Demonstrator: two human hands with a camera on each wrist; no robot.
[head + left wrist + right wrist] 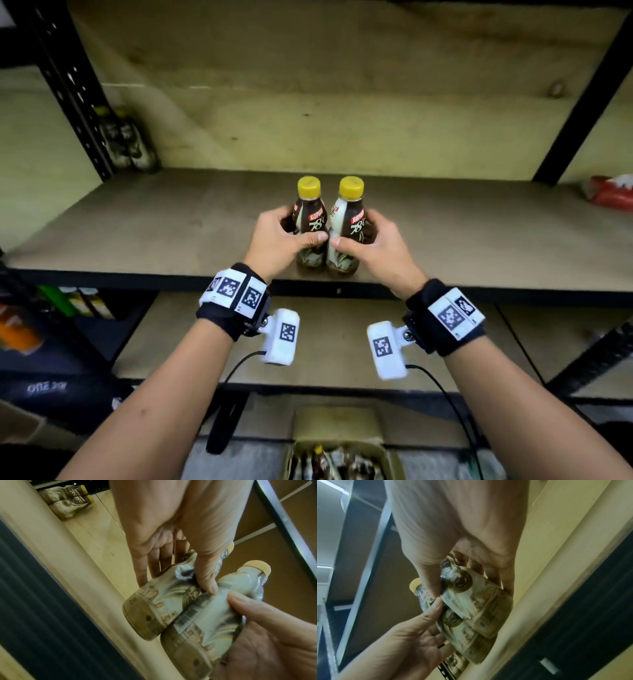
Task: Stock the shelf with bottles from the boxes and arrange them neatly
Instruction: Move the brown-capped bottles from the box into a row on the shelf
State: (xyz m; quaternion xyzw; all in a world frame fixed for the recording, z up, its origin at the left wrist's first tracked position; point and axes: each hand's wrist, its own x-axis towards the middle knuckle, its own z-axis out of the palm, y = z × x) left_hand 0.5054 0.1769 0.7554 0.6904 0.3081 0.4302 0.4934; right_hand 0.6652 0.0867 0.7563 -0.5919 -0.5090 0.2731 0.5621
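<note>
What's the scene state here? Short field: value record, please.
left hand: grips left bottle
right hand: grips right bottle
bottles: upright, side by side, touching, yellow caps, near front edge of shelf
already stocked: two bottles at back left corner
supply: open box below, bottles inside
other: red packet at far right

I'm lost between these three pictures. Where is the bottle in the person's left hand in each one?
Head: left bottle stands centre, at the shelf's front edge.
Left wrist: centre, under the thumb.
Right wrist: the lower bottle, bottom centre.
Shared landmark: the two thumbs meeting between the bottles.
</note>
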